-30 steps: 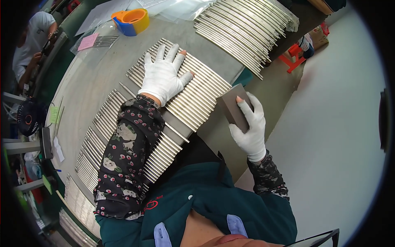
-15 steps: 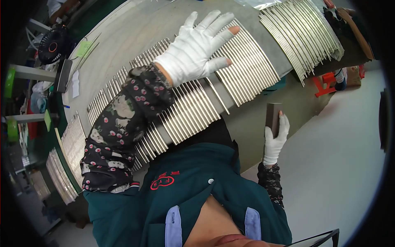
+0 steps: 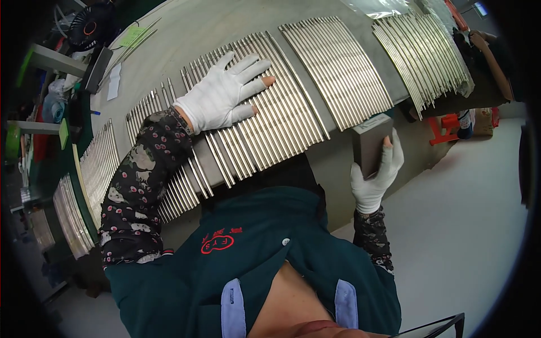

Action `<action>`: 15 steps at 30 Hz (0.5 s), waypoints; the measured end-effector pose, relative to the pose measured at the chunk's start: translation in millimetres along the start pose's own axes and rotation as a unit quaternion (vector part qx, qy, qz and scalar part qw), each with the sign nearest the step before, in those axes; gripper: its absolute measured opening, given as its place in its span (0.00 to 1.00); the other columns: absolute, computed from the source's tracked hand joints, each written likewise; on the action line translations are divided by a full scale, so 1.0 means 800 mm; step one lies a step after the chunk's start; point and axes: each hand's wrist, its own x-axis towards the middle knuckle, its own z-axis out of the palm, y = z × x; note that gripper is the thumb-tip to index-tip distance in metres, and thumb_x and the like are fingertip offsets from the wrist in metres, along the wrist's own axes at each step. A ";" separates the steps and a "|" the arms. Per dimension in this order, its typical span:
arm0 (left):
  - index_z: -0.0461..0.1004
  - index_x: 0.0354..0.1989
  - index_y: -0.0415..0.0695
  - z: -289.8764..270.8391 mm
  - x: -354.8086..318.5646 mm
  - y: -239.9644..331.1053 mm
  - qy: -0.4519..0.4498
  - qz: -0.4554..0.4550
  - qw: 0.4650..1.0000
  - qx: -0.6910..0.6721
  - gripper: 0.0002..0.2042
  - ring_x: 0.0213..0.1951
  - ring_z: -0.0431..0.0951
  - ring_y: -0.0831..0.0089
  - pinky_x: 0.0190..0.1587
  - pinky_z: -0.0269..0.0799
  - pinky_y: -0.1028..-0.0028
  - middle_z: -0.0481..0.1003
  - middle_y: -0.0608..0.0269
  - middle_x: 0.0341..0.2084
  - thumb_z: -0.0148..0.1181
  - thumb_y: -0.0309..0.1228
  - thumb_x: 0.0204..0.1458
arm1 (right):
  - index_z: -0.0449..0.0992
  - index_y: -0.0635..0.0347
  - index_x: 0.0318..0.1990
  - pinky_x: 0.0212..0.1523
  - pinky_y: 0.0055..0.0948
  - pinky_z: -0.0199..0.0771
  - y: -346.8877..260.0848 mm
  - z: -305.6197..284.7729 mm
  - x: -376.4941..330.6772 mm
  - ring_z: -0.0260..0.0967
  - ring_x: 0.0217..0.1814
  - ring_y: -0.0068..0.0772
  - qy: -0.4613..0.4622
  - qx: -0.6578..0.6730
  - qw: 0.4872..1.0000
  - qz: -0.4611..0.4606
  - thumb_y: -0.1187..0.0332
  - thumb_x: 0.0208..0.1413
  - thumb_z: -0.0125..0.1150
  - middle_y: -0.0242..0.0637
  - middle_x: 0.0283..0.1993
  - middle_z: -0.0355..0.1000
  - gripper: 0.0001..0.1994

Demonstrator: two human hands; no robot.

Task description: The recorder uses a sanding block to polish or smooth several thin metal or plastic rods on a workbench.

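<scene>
My left hand [image 3: 221,94], in a white glove with bare thumb and fingertip showing, lies spread and flat over a row of slim shiny metal rods [image 3: 282,107]. The rods lie side by side across the table, their near ends at its edge. My right hand [image 3: 378,177], also gloved in white, grips a dark grey rectangular block [image 3: 369,143] with its fingers wrapped round the sides. The block is held upright by the table's front edge, close to the near ends of another group of rods [image 3: 341,73]. A gap separates that group from the rods under my left hand.
More rods [image 3: 420,62] lie at the far right on the grey table [image 3: 186,39], beside another person's arm [image 3: 490,62]. Further rods [image 3: 101,158] are at the left. A black fan [image 3: 90,27] stands back left; a red stool [image 3: 442,127] is right of the table.
My left hand has moved left and come down onto the rods. My right hand has brought the block up towards the table edge. The gap between rod groups now lies further right.
</scene>
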 end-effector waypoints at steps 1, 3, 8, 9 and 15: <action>0.57 0.72 0.47 0.001 0.009 0.007 -0.014 -0.009 1.000 0.000 0.33 0.73 0.51 0.48 0.73 0.43 0.44 0.53 0.48 0.73 0.44 0.53 0.62 | 0.56 0.48 0.74 0.64 0.49 0.62 -0.003 -0.005 0.003 0.61 0.64 0.56 -0.017 -0.015 1.000 -0.017 0.68 0.38 0.64 0.57 0.67 0.60 0.48; 0.59 0.70 0.46 0.007 0.034 0.021 -0.002 -0.011 1.000 -0.002 0.33 0.73 0.52 0.49 0.73 0.43 0.45 0.53 0.50 0.73 0.47 0.50 0.60 | 0.55 0.46 0.75 0.63 0.48 0.62 0.003 -0.013 0.013 0.61 0.64 0.56 -0.019 -0.002 0.996 -0.087 0.68 0.37 0.65 0.57 0.67 0.61 0.49; 0.60 0.70 0.44 0.021 0.101 0.037 0.020 -0.011 1.000 0.002 0.33 0.74 0.51 0.51 0.74 0.43 0.46 0.54 0.53 0.73 0.49 0.50 0.59 | 0.52 0.39 0.75 0.54 0.48 0.69 0.044 0.004 0.031 0.67 0.54 0.58 -0.084 0.120 0.963 -0.225 0.73 0.37 0.67 0.53 0.59 0.65 0.52; 0.60 0.70 0.44 0.022 0.107 0.037 0.022 -0.011 1.000 0.007 0.33 0.74 0.51 0.51 0.74 0.43 0.46 0.54 0.53 0.73 0.49 0.50 0.59 | 0.55 0.39 0.73 0.51 0.47 0.71 0.046 0.006 0.026 0.69 0.51 0.56 -0.165 0.098 0.951 -0.241 0.75 0.42 0.65 0.51 0.56 0.66 0.46; 0.60 0.70 0.45 0.019 0.089 0.035 0.011 -0.006 1.000 0.002 0.33 0.74 0.51 0.51 0.73 0.43 0.45 0.54 0.54 0.73 0.45 0.52 0.61 | 0.60 0.44 0.60 0.48 0.54 0.68 0.035 -0.007 -0.005 0.70 0.54 0.50 -0.308 0.021 0.878 -0.367 0.68 0.55 0.61 0.45 0.58 0.66 0.25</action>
